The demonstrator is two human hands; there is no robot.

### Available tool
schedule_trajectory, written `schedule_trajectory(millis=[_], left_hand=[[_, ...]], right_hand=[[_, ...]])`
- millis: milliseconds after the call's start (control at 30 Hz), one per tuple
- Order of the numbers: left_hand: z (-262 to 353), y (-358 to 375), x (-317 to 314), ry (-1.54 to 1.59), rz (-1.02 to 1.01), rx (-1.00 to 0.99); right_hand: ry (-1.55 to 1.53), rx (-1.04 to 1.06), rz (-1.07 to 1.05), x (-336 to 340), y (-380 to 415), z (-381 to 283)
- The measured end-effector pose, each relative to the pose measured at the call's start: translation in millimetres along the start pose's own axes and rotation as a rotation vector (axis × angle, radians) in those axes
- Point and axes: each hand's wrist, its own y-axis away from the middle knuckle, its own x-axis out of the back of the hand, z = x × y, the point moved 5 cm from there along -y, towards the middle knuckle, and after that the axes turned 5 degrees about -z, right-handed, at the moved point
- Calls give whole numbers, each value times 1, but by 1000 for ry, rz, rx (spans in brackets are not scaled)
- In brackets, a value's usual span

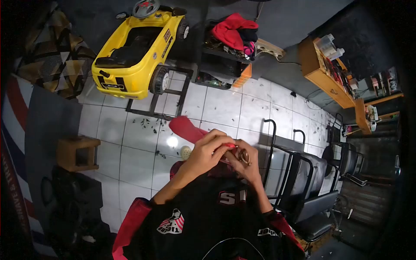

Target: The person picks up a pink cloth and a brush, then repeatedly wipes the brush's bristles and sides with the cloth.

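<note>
My hands meet in front of my chest. My left hand (209,151) is closed, its fingers pinching a small bit of red material by the right fingertips. A red cloth-like piece (185,129) reaches out beyond the left hand; whether it joins the pinched bit is hidden. My right hand (249,167) is curled around a shiny metal thing with loops (245,157), which looks like scissor handles. The fingers cover the rest of it. Below the left hand, a cream dotted object (186,152) shows near the floor.
Dark hair clippings lie on the white tiled floor (138,156). A yellow toy car (138,56) stands ahead, left of a black shelf (221,67) with clothes. A wooden stool (78,154) is at left. Black chairs (312,171) and a wooden counter (327,73) line the right.
</note>
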Motion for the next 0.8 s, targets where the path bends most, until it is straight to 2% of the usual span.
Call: schedule_trajectory(millis=[67, 167, 200, 233, 267, 300, 333, 367, 433, 467, 500, 567, 600, 633, 700, 767, 800], left_hand=[[-10, 7, 2, 99, -39, 140], [-38, 23, -3, -130, -210, 130], [-58, 34, -7, -77, -302, 168], [-82, 47, -8, -118, -335, 184], [-106, 63, -9, -160, -368, 200], [-118, 74, -6, -204, -401, 215], [-121, 78, 3, -227, -390, 259], [-123, 82, 11, -251, -379, 301], [-116, 81, 20, -268, -320, 319], [-103, 77, 24, -264, -267, 298], [-92, 72, 29, -261, -213, 280], [-67, 57, 25, -212, -209, 183], [-52, 49, 22, -181, -211, 121], [-39, 43, 18, -151, -210, 58], [-25, 37, 13, -205, -218, -36], [-24, 32, 16, -102, -265, 16], [-27, 33, 17, -69, -323, 128]], right_hand=[[136, 163, 74, 3, -5, -3], [-55, 211, 246, 12, 0, -10], [-58, 256, 317, 23, 5, -15], [-39, 275, 303, 35, 12, -22], [33, 378, 484, 46, 16, -32], [-143, 351, 629, 57, 29, -15], [-198, 218, 728, 69, 34, -24], [-200, 211, 776, 80, 42, -26], [-240, 280, 536, 86, 45, -21], [81, 207, 394, 82, 40, -31], [-224, 155, 283, 62, 37, -33], [60, -184, -71, 23, 27, -19], [122, -234, -147, -1, 21, -18], [140, -135, -122, -21, 15, -18], [251, -94, -158, -37, 15, 17], [137, -179, -99, -27, 18, 15], [28, -143, -23, -20, 19, 11]])
